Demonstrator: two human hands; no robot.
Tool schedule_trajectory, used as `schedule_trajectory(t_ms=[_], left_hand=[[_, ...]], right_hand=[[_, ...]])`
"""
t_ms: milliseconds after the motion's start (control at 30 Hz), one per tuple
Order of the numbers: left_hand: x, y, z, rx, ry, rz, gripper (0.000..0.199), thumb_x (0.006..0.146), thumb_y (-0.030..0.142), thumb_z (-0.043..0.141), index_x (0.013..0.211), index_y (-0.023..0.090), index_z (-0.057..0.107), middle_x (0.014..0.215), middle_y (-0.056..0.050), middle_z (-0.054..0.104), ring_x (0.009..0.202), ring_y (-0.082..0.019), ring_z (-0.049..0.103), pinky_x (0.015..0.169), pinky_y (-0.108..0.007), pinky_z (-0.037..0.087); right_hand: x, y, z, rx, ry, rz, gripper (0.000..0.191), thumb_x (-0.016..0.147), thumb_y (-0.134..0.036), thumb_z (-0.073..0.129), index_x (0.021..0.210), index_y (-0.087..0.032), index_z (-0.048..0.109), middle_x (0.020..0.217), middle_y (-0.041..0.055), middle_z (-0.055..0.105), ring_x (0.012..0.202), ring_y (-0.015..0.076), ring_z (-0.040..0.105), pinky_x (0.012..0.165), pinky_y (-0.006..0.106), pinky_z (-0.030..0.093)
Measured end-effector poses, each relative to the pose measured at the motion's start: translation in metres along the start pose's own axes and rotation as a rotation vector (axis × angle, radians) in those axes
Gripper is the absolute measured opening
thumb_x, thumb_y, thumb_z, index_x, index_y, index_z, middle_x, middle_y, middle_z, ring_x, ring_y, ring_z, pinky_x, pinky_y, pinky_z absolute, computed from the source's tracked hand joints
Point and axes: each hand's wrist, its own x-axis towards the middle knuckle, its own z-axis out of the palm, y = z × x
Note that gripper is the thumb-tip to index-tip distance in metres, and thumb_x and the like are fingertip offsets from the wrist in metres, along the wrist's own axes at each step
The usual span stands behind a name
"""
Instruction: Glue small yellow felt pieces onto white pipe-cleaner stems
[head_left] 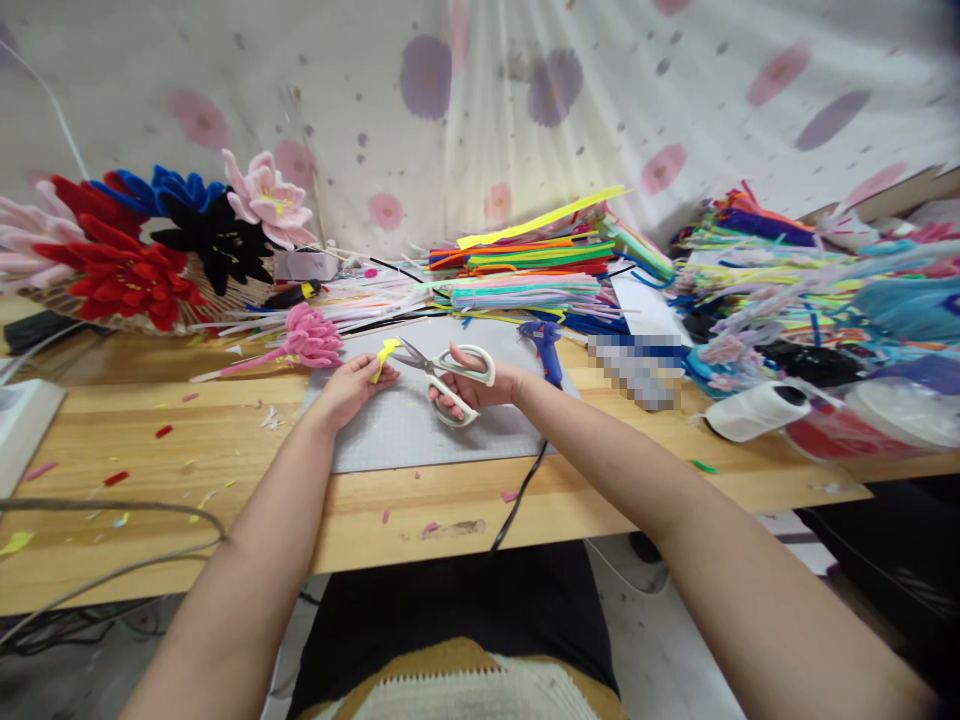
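Observation:
A small strip of yellow material [385, 358] is pinched between the fingers of my left hand [358, 385]. My right hand [480, 382] has its fingers through the white handles of a pair of scissors [459, 386]. Their blades are parted and point left, with the tips close to the yellow strip; whether they touch it I cannot tell. Both hands are above a grey mat [390, 440] on the wooden table. Just left of the mat, a pink pipe-cleaner flower [309, 338] lies on its side.
A blue glue gun [541, 345] lies right of the scissors, its black cord running over the front edge. Bundles of coloured pipe cleaners [525, 262] line the back. Finished fuzzy flowers [135, 280] stand at left, a white thread spool [757, 411] at right. Scraps dot the table [247, 430].

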Motion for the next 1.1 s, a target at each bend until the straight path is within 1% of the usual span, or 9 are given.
schedule_trajectory(t_ms=[167, 367, 567, 767, 900, 1000, 1100], left_hand=[[0.000, -0.001, 0.000, 0.028, -0.024, 0.013, 0.012, 0.074, 0.022, 0.061, 0.069, 0.013, 0.056, 0.068, -0.002, 0.062, 0.072, -0.013, 0.063, 0.089, -0.035, 0.045], [0.001, -0.003, -0.002, 0.021, -0.038, 0.025, 0.014, 0.072, 0.025, 0.064, 0.070, 0.013, 0.057, 0.067, 0.000, 0.060, 0.068, -0.011, 0.060, 0.087, -0.034, 0.046], [0.000, -0.002, -0.001, 0.026, -0.044, 0.030, 0.015, 0.071, 0.026, 0.065, 0.071, 0.014, 0.057, 0.068, 0.000, 0.059, 0.069, -0.010, 0.060, 0.086, -0.033, 0.047], [-0.001, -0.001, 0.002, 0.029, -0.018, 0.015, 0.014, 0.072, 0.025, 0.065, 0.071, 0.014, 0.056, 0.068, 0.000, 0.060, 0.068, -0.010, 0.060, 0.084, -0.032, 0.048], [-0.001, 0.000, 0.003, 0.018, -0.015, 0.018, 0.012, 0.074, 0.024, 0.063, 0.072, 0.014, 0.055, 0.067, 0.001, 0.059, 0.068, -0.009, 0.060, 0.084, -0.032, 0.048], [-0.002, 0.001, 0.003, 0.001, -0.001, 0.017, 0.011, 0.074, 0.022, 0.062, 0.075, 0.014, 0.055, 0.068, 0.001, 0.059, 0.066, -0.009, 0.060, 0.083, -0.032, 0.048], [-0.002, 0.002, 0.004, -0.017, 0.018, 0.003, 0.008, 0.076, 0.020, 0.060, 0.076, 0.014, 0.054, 0.067, 0.001, 0.059, 0.065, -0.009, 0.060, 0.081, -0.030, 0.049]], right_hand=[[0.001, -0.001, 0.001, 0.007, 0.039, -0.020, 0.075, 0.081, -0.069, 0.014, 0.088, -0.008, 0.058, 0.067, 0.0049, 0.057, 0.059, 0.0137, 0.056, 0.056, 0.027, 0.045], [0.006, 0.002, 0.006, 0.004, 0.016, -0.010, 0.071, 0.081, -0.069, 0.021, 0.087, -0.008, 0.057, 0.065, 0.0049, 0.056, 0.058, 0.0134, 0.054, 0.057, 0.027, 0.045], [0.008, 0.003, 0.001, 0.034, 0.021, -0.055, 0.070, 0.079, -0.071, 0.025, 0.088, -0.010, 0.057, 0.067, 0.0045, 0.056, 0.061, 0.0134, 0.054, 0.058, 0.027, 0.045], [0.009, 0.006, 0.003, 0.003, -0.019, -0.020, 0.068, 0.079, -0.070, 0.026, 0.089, -0.010, 0.056, 0.068, 0.0045, 0.056, 0.062, 0.0135, 0.055, 0.060, 0.027, 0.045], [0.010, 0.007, 0.001, 0.014, 0.003, -0.032, 0.069, 0.078, -0.072, 0.027, 0.089, -0.010, 0.057, 0.068, 0.0039, 0.057, 0.062, 0.0138, 0.056, 0.061, 0.027, 0.046], [0.006, 0.005, 0.000, 0.026, 0.015, -0.030, 0.070, 0.077, -0.072, 0.026, 0.088, -0.011, 0.057, 0.069, 0.0038, 0.057, 0.064, 0.0144, 0.056, 0.062, 0.028, 0.046], [-0.001, 0.003, 0.001, 0.016, 0.000, -0.018, 0.072, 0.077, -0.073, 0.025, 0.089, -0.010, 0.057, 0.069, 0.0040, 0.057, 0.064, 0.0152, 0.057, 0.062, 0.029, 0.046]])
